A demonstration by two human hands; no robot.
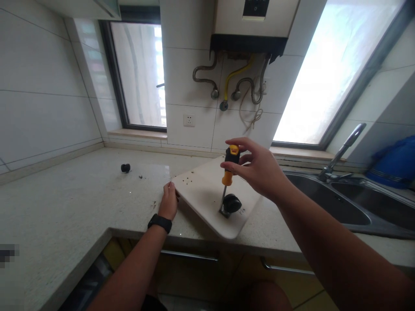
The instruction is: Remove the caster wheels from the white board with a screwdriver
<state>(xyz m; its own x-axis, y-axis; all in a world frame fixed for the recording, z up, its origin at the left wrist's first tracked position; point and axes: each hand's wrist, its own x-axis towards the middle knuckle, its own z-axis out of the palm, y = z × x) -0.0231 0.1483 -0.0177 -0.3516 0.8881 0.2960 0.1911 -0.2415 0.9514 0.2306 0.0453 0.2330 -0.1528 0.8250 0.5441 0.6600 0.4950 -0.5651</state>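
Observation:
A white board (204, 192) with rounded corners lies on the speckled countertop (65, 203). A black caster wheel (232, 203) on a metal plate sits near the board's front corner. My right hand (256, 166) grips the orange and black handle of a screwdriver (228, 170), held upright with its tip on the wheel's plate. My left hand (168, 201), with a black watch on the wrist, presses closed on the board's left edge. Small screw holes mark the board's far left corner.
A second black caster wheel (125, 168) and some tiny dark bits lie on the counter at the left. A steel double sink (350, 203) with a tap (340, 153) is at the right, a blue object (394, 162) behind it. Water heater pipes hang on the wall.

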